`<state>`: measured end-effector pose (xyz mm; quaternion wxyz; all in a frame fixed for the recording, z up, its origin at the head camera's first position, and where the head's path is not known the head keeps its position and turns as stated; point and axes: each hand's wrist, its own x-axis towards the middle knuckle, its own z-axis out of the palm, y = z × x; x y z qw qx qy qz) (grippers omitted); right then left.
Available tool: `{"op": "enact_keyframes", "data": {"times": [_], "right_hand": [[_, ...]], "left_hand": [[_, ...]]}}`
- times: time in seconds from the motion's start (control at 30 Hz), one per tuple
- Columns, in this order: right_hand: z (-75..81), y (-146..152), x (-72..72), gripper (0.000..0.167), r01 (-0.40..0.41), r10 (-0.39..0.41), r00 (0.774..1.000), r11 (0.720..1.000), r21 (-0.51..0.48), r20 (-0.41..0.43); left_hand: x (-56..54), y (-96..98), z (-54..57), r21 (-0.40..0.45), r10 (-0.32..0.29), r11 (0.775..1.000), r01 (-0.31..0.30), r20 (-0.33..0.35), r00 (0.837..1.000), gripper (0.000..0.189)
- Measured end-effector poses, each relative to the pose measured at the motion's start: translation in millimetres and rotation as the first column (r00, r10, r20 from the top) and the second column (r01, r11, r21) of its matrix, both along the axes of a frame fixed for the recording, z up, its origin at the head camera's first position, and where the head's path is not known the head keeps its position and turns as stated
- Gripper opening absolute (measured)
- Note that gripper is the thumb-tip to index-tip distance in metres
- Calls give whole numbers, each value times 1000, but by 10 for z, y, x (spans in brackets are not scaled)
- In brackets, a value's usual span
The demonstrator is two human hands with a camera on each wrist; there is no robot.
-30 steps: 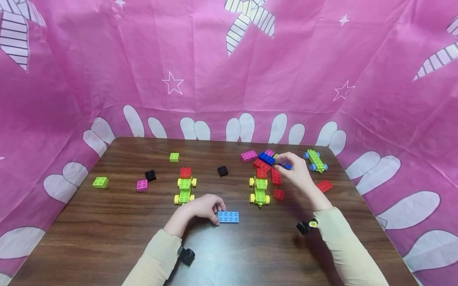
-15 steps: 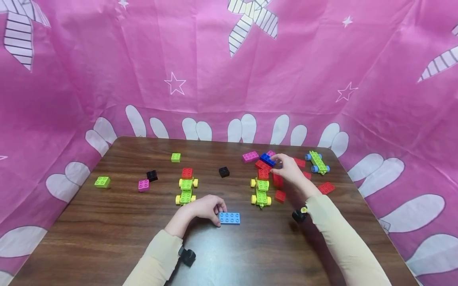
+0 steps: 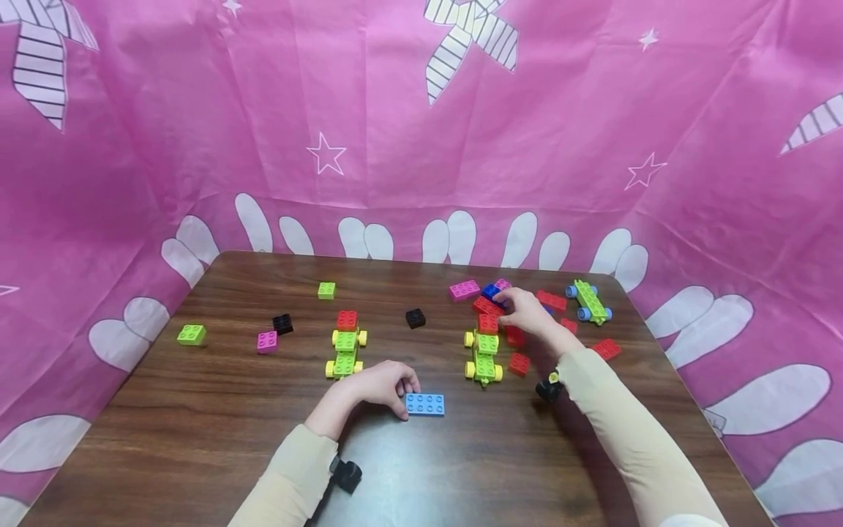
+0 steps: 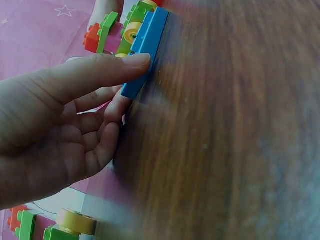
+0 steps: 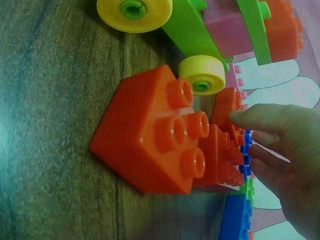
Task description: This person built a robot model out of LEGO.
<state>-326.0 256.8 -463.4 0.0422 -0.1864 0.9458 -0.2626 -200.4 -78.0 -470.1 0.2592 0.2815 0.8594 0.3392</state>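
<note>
My left hand (image 3: 383,382) pinches the left end of a light blue eight-stud toy brick (image 3: 424,405) low at the tabletop. Its thumb lies along one long side in the left wrist view, with fingers on the other. Over the pile at the right my right hand (image 3: 532,313) reaches with thumb and fingers apart. Its fingertips are close by a dark blue brick (image 3: 490,293) and a red brick (image 3: 487,306). In the right wrist view the thumb overlaps a red brick (image 5: 224,109). Just left of that hand stands a green wheeled car (image 3: 485,364) with a red brick (image 3: 488,324) at its far end.
A similar car (image 3: 345,364) stands to the left. Loose around it lie a black brick (image 3: 416,318), a pink brick (image 3: 266,342) and a green brick (image 3: 192,334). A blue-wheeled green base (image 3: 590,301) is at the back right, near a red brick (image 3: 607,349).
My right hand has moved left over the pile, uncovering red bricks on its right. The left hand stays on the light blue brick. The head view has shifted slightly.
</note>
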Motion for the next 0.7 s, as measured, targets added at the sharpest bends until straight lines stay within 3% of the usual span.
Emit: {"op": "enact_keyframes", "data": {"times": [0.27,0.7], "right_hand": [[-44,-24,-39,40,-32,34,999,998,59,-37],[-73,-38,-32,34,-26,29,999,998,63,-39]], "left_hand": [[2,7,10,5,-6,1000,6,-4,1000,34],[-16,5,-24,0,-5,1000,5,-13,1000,34]]}}
